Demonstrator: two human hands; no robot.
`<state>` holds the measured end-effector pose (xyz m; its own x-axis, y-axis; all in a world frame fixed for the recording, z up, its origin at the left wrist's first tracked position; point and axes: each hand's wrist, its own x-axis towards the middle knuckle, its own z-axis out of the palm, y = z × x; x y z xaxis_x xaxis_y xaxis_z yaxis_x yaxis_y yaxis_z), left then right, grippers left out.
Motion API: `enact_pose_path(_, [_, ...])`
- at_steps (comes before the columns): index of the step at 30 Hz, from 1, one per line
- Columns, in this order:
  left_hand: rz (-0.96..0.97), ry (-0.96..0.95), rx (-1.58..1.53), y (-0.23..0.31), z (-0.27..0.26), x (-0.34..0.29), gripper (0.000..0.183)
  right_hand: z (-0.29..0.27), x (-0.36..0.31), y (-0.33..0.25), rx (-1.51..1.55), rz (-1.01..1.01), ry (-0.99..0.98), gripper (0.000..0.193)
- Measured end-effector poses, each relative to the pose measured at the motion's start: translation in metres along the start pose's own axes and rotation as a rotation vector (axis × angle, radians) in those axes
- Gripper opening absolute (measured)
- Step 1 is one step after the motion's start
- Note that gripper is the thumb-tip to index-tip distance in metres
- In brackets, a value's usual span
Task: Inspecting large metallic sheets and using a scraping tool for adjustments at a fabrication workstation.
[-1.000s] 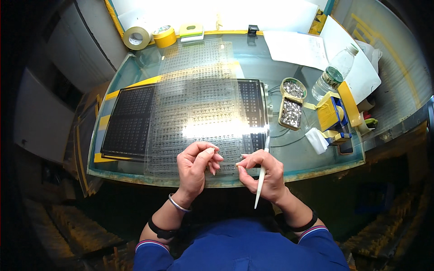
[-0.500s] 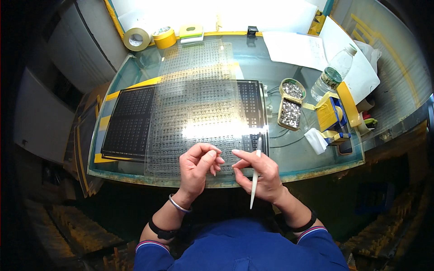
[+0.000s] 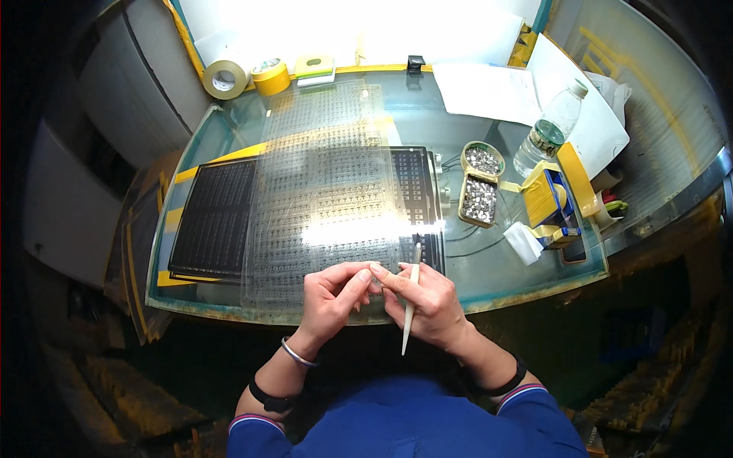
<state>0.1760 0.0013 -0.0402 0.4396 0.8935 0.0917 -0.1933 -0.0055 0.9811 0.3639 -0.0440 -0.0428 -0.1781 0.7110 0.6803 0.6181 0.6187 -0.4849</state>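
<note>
Head view: right hand (image 3: 433,307) grips white stick (image 3: 409,309) between fingers, dark tip toward far edge of bench (image 3: 496,286), tapered end past near edge. Left hand (image 3: 328,305) just beside, fingers curled in pinch; can't tell if anything small sits between. Both hands' fingertips touch or nearly so above near end of clear sheet (image 3: 282,259), long axis running toward far edge, left hand nearer its middle. Wrists angled inward. Tin (image 3: 476,223) of silvery bits (image 3: 479,200) nearer right hand.
</note>
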Motion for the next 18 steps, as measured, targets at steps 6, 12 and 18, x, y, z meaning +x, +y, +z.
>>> enact_pose_path(6, [0.004,-0.022,0.044,0.0041,0.0028,-0.0016,0.027,-0.0015,0.0027,-0.0025,-0.011,0.009,0.032,0.059])
enact_pose_path(12, [0.013,0.008,0.064,0.0054,0.0055,-0.0011,0.027,-0.0015,0.0014,-0.0027,0.016,0.019,0.046,0.062])
enact_pose_path(18, [0.014,0.001,0.043,0.0058,0.0050,-0.0012,0.027,-0.0027,0.0001,-0.0039,0.077,0.087,0.057,0.059])
